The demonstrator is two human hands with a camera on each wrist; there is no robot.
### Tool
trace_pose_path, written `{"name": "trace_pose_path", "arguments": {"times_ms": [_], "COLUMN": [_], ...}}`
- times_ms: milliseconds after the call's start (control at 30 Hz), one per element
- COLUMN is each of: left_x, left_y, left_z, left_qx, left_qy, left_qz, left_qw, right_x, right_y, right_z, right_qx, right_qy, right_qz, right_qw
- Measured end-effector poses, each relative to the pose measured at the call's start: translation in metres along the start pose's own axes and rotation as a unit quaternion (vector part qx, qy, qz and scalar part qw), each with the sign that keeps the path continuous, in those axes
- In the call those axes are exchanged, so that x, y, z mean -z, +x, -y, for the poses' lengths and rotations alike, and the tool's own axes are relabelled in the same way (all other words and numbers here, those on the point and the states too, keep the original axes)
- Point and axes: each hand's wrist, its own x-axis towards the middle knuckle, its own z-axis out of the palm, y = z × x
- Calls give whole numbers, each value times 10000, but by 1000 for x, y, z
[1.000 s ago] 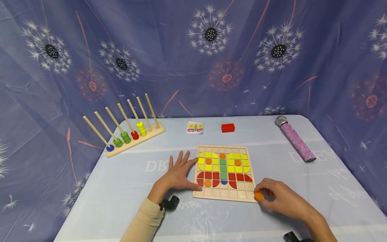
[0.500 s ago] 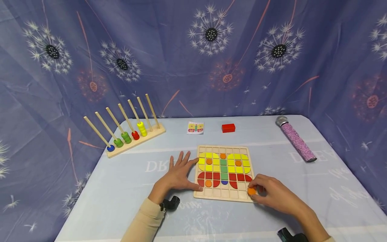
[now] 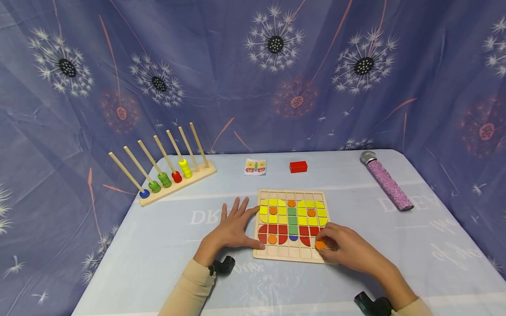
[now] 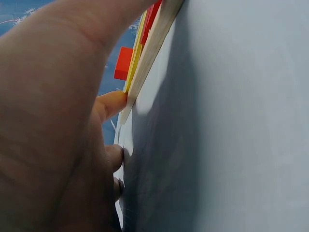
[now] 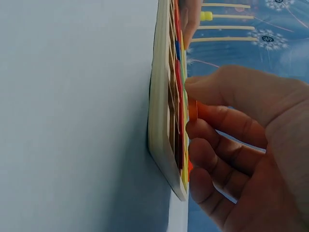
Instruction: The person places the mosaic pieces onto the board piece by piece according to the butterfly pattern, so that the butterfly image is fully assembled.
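A square wooden grid board (image 3: 292, 252) lies on the table, filled in part with yellow, red, green, blue and orange flat pieces in a butterfly shape. My left hand (image 3: 232, 226) rests along its left side with fingers spread, the thumb on the lower left corner and the index fingertip at the edge. Between thumb and fingers, my right hand (image 3: 352, 248) pinches a round orange piece (image 3: 320, 245) over the board's lower right part. The right wrist view shows this orange piece (image 5: 192, 109) edge-on close to the board, partly hidden by the fingers.
A small picture card (image 3: 255, 166) and a red block (image 3: 298, 166) lie beyond the board. At the back left stands a peg rack (image 3: 178, 185) with coloured beads. A glittery pink microphone (image 3: 389, 184) lies at the right. A patterned curtain (image 3: 237, 79) hangs behind the table.
My right hand has moved left and slightly away from me, carrying the orange piece from the board's right edge to over its lower right cells. The left hand stays still.
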Motion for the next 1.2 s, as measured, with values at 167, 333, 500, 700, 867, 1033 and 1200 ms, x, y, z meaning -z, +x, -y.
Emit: {"name": "trace_pose_path", "arguments": {"times_ms": [167, 333, 500, 700, 867, 1033, 1200], "left_x": [0, 1, 1, 1, 0, 0, 1], "left_y": [1, 0, 0, 0, 1, 1, 1], "left_z": [0, -1, -1, -1, 0, 0, -1], "left_qx": [40, 30, 46, 43, 3, 9, 16], "left_qy": [38, 7, 31, 31, 3, 14, 21], "left_qz": [34, 19, 13, 4, 11, 12, 0], "left_qw": [10000, 10000, 10000, 10000, 10000, 10000, 10000], "right_x": [-3, -5, -5, -2, 8, 19, 26], "right_y": [8, 11, 12, 10, -1, -16, -33], "right_z": [0, 0, -1, -3, -14, -30, -47], "right_qx": [60, 77, 42, -1, -18, -76, -109], "right_qy": [-50, -85, -121, 22, 279, 374, 380], "right_qz": [-51, -101, -108, -22, -68, -259, -511], "right_qw": [10000, 9999, 9999, 10000, 9996, 9989, 9979]}}
